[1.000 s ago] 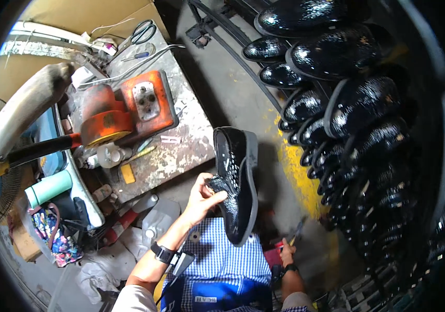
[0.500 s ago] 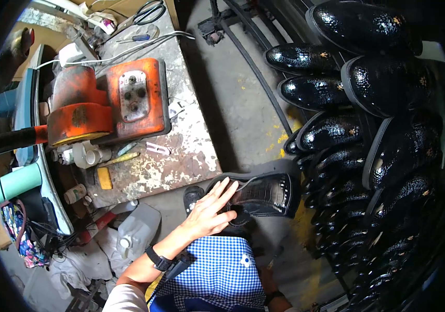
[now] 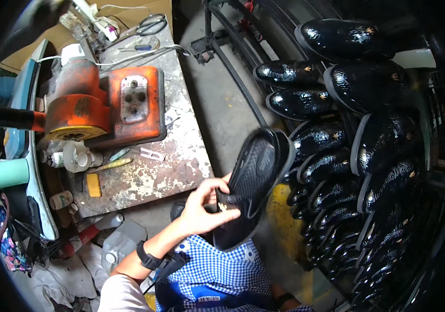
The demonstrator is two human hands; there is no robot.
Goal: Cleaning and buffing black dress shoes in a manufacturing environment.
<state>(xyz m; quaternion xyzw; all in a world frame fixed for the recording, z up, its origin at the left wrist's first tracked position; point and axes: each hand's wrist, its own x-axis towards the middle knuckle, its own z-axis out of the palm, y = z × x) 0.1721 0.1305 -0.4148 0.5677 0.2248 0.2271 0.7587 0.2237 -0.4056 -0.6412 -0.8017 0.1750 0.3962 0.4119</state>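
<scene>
My left hand (image 3: pixel 204 208) is closed on a black slipper (image 3: pixel 253 166), its thumb over the shiny upper by a small gold ornament and its fingers at the side edge. The slipper is tilted in front of my checked apron, its textured insole facing up. A dark curved rim shows behind its right side; I cannot tell whether that is a second slipper. Of my right arm, only the wrist with a dark band (image 3: pixel 286 299) shows at the lower edge; the hand itself is lost in shadow. A black strap circles my left wrist.
An orange machine (image 3: pixel 134 104) stands on the worn workbench (image 3: pixel 181 161), near a yellow block (image 3: pixel 93 185), scissors (image 3: pixel 151 24) and a brush (image 3: pixel 113 165). Rows of glossy black shoes (image 3: pixel 368 86) fill a rack on the right. A plastic jug (image 3: pixel 123 239) sits below the bench.
The slipper has been raised and turned, so its insole now faces up. My left hand has gone from spread fingers over black footwear to gripping the slipper. The view has shifted slightly.
</scene>
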